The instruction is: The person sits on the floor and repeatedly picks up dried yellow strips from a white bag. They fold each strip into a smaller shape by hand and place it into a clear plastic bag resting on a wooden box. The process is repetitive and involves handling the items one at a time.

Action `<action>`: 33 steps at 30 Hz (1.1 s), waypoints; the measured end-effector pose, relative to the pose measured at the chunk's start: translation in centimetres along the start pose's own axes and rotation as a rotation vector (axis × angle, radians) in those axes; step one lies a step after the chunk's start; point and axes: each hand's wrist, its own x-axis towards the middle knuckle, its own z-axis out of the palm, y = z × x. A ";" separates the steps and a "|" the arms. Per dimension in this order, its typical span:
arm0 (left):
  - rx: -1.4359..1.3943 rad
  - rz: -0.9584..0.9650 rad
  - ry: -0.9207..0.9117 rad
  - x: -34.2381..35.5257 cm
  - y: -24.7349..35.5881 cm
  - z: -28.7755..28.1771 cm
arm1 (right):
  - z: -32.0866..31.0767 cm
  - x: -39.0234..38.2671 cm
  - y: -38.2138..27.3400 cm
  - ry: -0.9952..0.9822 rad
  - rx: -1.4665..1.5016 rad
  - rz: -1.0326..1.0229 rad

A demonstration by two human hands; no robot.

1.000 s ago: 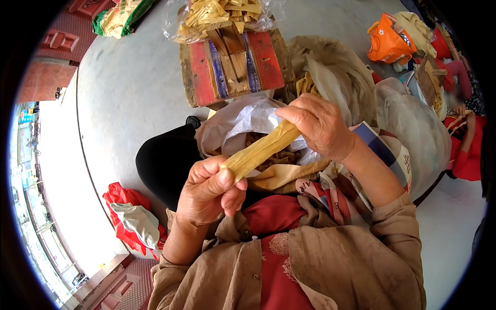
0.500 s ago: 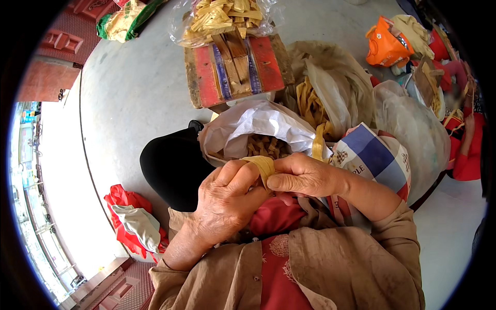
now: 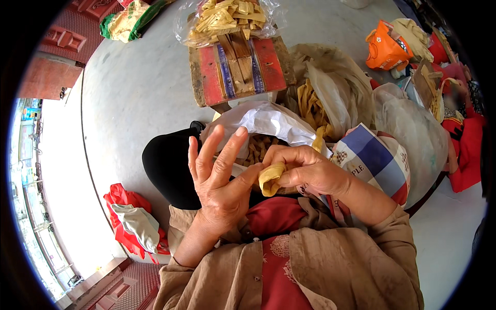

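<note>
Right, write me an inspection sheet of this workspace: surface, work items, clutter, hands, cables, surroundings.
Surface: red-topped bench carrying wood pieces and a clear bag heaped with yellow strips.
Work items: coiled yellow strip; white bag containing brownish strips.
Clutter: red and pale bundle, orange bag, checked bag.
Hands: right hand pinches the coiled yellow strip; left hand has three fingers spread, another near the coil, contact unclear.
Cables: nothing seen.
Surroundings: grey floor; person in red at far right.
</note>
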 end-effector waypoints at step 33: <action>-1.339 -0.921 0.305 -2.4 -8.1 -2.4 | -5.8 -5.5 0.4 0.244 -1.585 -0.496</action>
